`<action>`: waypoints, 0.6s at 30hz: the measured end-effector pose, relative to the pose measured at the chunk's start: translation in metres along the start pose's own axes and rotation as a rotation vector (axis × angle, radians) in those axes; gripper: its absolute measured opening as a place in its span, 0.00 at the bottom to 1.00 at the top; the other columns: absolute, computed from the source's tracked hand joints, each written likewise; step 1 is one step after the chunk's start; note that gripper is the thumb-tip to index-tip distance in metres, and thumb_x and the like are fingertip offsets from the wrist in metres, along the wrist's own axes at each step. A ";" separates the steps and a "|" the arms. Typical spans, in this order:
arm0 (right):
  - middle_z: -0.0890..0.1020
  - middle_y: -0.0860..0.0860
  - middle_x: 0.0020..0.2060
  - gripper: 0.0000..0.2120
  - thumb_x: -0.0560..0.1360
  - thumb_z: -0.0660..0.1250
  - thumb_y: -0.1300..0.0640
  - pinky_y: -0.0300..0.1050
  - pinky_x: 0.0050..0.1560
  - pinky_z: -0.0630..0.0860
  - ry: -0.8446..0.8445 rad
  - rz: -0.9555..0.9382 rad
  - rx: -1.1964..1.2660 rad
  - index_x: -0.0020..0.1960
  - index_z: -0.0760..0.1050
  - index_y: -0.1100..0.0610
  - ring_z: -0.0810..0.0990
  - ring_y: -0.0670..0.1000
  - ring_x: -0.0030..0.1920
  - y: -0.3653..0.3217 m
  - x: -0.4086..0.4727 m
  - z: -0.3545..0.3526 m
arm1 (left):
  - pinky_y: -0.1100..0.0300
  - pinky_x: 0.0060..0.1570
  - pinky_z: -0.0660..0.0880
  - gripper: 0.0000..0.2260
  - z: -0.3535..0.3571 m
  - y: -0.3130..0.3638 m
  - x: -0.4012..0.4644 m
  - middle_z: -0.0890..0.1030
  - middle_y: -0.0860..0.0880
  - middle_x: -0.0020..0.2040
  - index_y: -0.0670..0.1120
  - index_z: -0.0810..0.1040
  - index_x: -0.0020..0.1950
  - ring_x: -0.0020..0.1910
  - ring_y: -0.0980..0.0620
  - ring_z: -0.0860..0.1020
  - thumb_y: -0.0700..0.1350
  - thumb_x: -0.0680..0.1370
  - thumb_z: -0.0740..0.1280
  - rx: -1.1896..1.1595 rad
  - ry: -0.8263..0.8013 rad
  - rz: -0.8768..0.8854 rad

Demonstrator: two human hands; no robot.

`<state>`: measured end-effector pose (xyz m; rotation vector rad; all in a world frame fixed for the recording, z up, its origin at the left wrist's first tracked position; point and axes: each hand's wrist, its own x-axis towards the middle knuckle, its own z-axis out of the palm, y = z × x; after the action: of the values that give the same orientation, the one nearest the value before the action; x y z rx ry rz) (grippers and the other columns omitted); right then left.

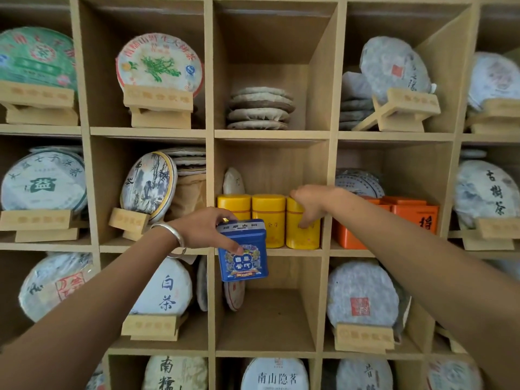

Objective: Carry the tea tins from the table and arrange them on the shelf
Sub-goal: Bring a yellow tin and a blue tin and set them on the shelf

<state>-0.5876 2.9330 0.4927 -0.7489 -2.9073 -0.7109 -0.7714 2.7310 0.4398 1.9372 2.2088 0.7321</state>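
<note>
From the head camera, the landmark is the middle compartment (270, 192) of the wooden shelf (209, 130). Three yellow tins (268, 226) stand there in a row near its front edge, touching one another.

The right hand (308, 205) is on the rightmost yellow tin (302, 232), the one next to the right wall of this compartment. Its fingers are curled over the top and front of that tin; how firm the grip is, I cannot tell.

The left hand (206, 228) holds a blue tin (243, 250) in the air, just in front of the lower left corner of the same compartment. The thumb lies on the tin's front face and the fingers go over its lid, so it is pinched from above.

I judge that the step in hand is setting the last yellow tin in line. The blue tin is not yet placed. The row seems to fill the width, so the next move needs a free place, perhaps the compartment directly below, and an upright setting with the label forward.
</note>
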 end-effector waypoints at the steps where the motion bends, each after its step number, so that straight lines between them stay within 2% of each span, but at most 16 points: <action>1: 0.77 0.56 0.54 0.29 0.67 0.75 0.45 0.52 0.52 0.78 0.000 -0.001 -0.001 0.61 0.71 0.58 0.77 0.55 0.52 0.000 0.000 0.000 | 0.58 0.49 0.80 0.26 0.000 0.001 0.000 0.83 0.53 0.49 0.52 0.75 0.59 0.46 0.57 0.82 0.56 0.65 0.78 0.000 -0.002 -0.003; 7: 0.76 0.56 0.57 0.32 0.67 0.75 0.46 0.48 0.51 0.77 0.009 -0.011 0.018 0.65 0.68 0.58 0.76 0.55 0.55 0.001 0.000 0.002 | 0.55 0.52 0.80 0.26 0.002 0.003 0.000 0.83 0.52 0.50 0.52 0.74 0.59 0.47 0.56 0.82 0.56 0.65 0.78 0.013 -0.012 -0.008; 12: 0.75 0.56 0.58 0.34 0.67 0.75 0.46 0.48 0.52 0.77 0.035 -0.014 0.035 0.66 0.68 0.59 0.76 0.55 0.55 0.005 0.001 0.006 | 0.53 0.53 0.80 0.29 0.001 0.005 0.002 0.82 0.53 0.50 0.52 0.74 0.59 0.48 0.55 0.82 0.60 0.62 0.76 0.024 -0.008 -0.012; 18: 0.74 0.56 0.59 0.37 0.66 0.76 0.46 0.44 0.47 0.72 0.050 -0.008 0.058 0.69 0.65 0.59 0.74 0.55 0.56 0.006 0.005 0.013 | 0.53 0.53 0.80 0.32 0.002 0.007 0.005 0.82 0.52 0.51 0.53 0.73 0.59 0.48 0.55 0.81 0.64 0.59 0.75 0.020 -0.012 -0.009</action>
<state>-0.5882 2.9453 0.4845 -0.7037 -2.8737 -0.6334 -0.7658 2.7369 0.4425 1.9342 2.2246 0.6982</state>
